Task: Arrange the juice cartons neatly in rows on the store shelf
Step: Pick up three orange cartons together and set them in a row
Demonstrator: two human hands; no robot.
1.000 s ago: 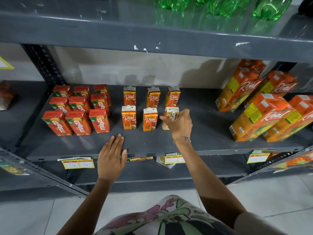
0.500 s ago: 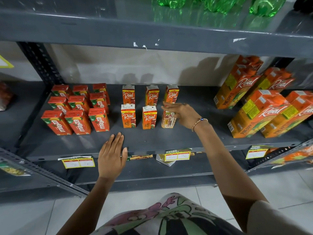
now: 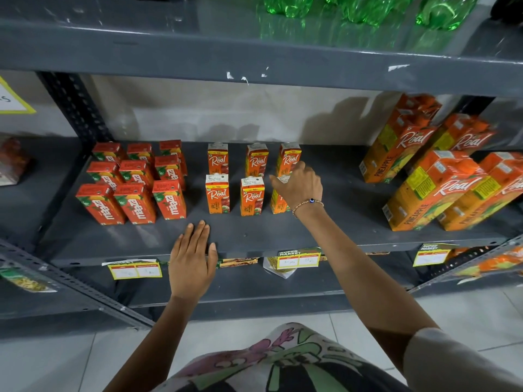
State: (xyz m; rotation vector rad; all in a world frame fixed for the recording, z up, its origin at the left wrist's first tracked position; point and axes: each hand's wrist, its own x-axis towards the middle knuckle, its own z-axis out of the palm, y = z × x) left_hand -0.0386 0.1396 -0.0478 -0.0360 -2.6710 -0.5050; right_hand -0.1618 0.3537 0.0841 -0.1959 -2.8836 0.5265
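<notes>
The right hand (image 3: 298, 185) is on top of a small carton (image 3: 278, 204), fingers curled over it; I cannot tell if it grips. The carton stands third in the front row on the shelf (image 3: 254, 233). The left hand (image 3: 192, 258) lies flat and open on the shelf edge.

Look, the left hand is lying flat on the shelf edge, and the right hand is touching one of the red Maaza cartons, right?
Not quite. The head view shows the right hand on a small orange Real carton, front row, far right. The red Maaza cartons go untouched. The left hand does lie flat on the shelf edge.
</notes>
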